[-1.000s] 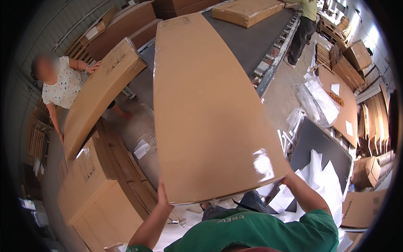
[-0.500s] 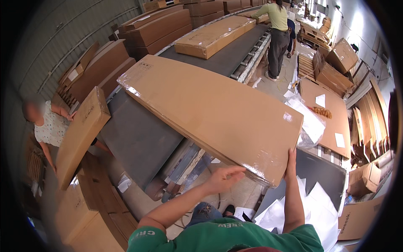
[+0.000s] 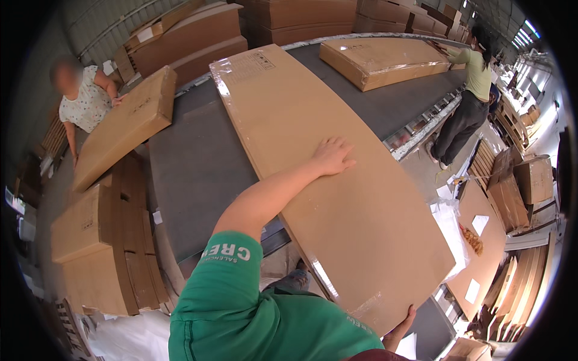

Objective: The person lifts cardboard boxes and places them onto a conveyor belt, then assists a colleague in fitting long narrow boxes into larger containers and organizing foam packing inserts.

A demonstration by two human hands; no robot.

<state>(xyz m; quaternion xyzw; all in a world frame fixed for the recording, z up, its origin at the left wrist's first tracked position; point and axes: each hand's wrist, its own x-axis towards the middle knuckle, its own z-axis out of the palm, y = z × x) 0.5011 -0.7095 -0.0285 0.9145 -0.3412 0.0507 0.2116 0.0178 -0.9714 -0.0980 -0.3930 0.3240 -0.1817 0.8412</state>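
A long, flat cardboard box [image 3: 355, 210], its edges taped with clear film, lies across the dark conveyor belt [image 3: 195, 162] and reaches back toward me. On its top my left hand [image 3: 333, 156] rests palm down, fingers out and slightly spread. At the box's near right corner my right hand [image 3: 400, 331] holds the edge; part of it is hidden by the box. On the left a person in a spotted top holds a second long box [image 3: 129, 126] tilted at the belt's side.
Another taped box [image 3: 385, 60] lies farther along the belt, with a person in a yellow-green top touching its far end. Stacked cartons [image 3: 102, 253] stand at my left. Brown boxes [image 3: 295, 18] line the far wall. At right are a cardboard sheet [image 3: 490, 240] and white papers.
My left hand has moved from the box's near edge onto its top. The box has swung and shifted farther over the belt. My view has turned, and the right hand stays at the near corner.
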